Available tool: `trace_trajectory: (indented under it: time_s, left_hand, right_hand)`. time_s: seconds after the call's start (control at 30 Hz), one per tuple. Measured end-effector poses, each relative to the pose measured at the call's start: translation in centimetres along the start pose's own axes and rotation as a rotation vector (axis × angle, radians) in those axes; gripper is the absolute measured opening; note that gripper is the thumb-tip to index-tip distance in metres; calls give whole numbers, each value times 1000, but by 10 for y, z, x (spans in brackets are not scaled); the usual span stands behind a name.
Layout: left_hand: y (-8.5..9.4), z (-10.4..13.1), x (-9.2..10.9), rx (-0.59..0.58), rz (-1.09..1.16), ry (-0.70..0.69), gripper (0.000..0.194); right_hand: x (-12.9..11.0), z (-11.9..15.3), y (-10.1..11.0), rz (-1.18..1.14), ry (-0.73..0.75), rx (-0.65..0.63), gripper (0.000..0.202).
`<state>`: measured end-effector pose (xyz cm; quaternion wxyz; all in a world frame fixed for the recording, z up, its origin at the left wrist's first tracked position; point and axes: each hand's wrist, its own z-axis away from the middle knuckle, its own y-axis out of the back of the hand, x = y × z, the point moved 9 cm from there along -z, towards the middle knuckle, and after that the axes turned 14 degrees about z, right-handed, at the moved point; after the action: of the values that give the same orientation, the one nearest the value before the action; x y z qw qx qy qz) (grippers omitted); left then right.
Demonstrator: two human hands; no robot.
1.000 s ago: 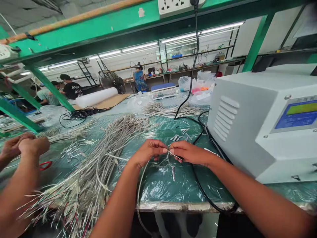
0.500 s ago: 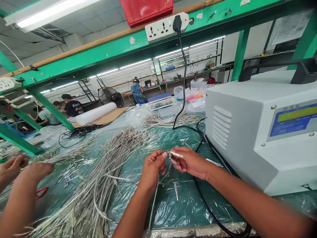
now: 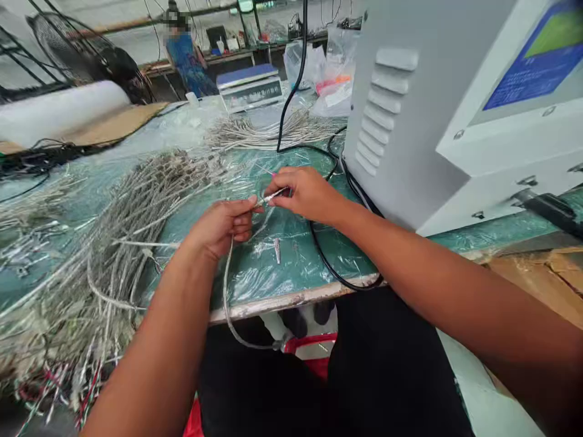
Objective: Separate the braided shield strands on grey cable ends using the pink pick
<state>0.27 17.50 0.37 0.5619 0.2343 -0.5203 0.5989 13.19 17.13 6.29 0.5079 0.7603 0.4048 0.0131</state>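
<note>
My left hand (image 3: pixel 223 227) pinches a thin whitish cable (image 3: pixel 226 285) near its end, thumb against the fingers. From this hand the cable curves down over the table's front edge. My right hand (image 3: pixel 305 193) is close beside it, with fingertips closed on the cable's silvery, frayed-looking end (image 3: pixel 274 195). A short twisted silvery scrap (image 3: pixel 277 250) lies on the table just below the hands. To the left spreads a large bundle of similar cables (image 3: pixel 122 224), with coloured wires showing at the near ends.
A large grey machine (image 3: pixel 392 121) stands to the right, with a black cord (image 3: pixel 328 261) looping past it. Behind are another cable bundle (image 3: pixel 268 130), a scale (image 3: pixel 250 91) and plastic bags (image 3: pixel 339 60). A person (image 3: pixel 189 60) is in the background.
The view has tilted down, bringing the table edge and my lap into sight. My right hand has turned palm-down over the cable end. The co-worker's hands at left have left view.
</note>
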Motion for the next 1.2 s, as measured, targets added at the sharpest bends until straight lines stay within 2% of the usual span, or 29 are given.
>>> trace_trajectory:
  time_s: [0.27,0.43,0.6,0.93,1.07,1.2]
  left_hand:
    - [1,-2,-4,-47,-47,32,21]
    - [-4,1,0,-86,-74,-24,22]
    - [-5,3,4,-70,-158,-119,24]
    - [-9,4,6,-52,-336,-180,27]
    - [-9,5,9,-67,-360,-211,29]
    - [-9,6,13,-79,-363,-239,25]
  right_hand:
    - [-11,6,3,48,92,20,11]
    - [-10,4,5,-14,29,49,14]
    - [-3,4,0,-104,-60,-35,16]
    - [6,11,-18,-208,-132,-300,18]
    - [6,12,-17,-231,-144,-312,18]
    - [7,10,-12,-216,-160,-260,19]
